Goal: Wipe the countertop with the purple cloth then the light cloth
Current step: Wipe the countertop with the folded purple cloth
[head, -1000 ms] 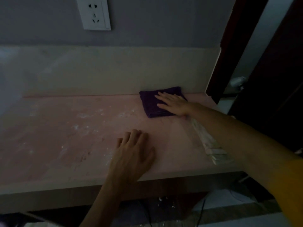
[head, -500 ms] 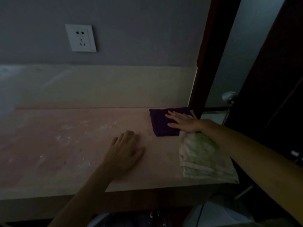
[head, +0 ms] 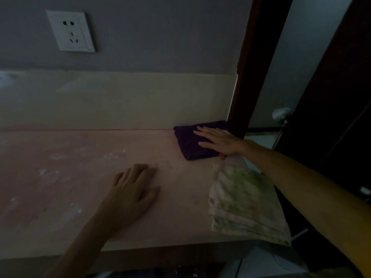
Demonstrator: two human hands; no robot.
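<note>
A folded purple cloth (head: 188, 143) lies in the far right corner of the pink countertop (head: 80, 167), against the backsplash. My right hand (head: 217, 141) presses flat on top of it, fingers spread. A folded light cloth (head: 245, 201) with green blotches lies at the counter's right edge, nearer me, under my right forearm. My left hand (head: 130, 193) rests palm down on the bare counter in the middle, holding nothing. White dusty smears mark the counter's left and centre.
A cream backsplash (head: 120, 101) runs along the back, with a white wall socket (head: 71, 31) above it. A dark door frame (head: 249, 67) and a door with a metal handle (head: 281, 114) stand just right of the counter.
The view has swung right and come closer, bringing the light cloth fully into sight. My right hand stays flat on the purple cloth, now in the far corner. My left hand stays on the counter.
</note>
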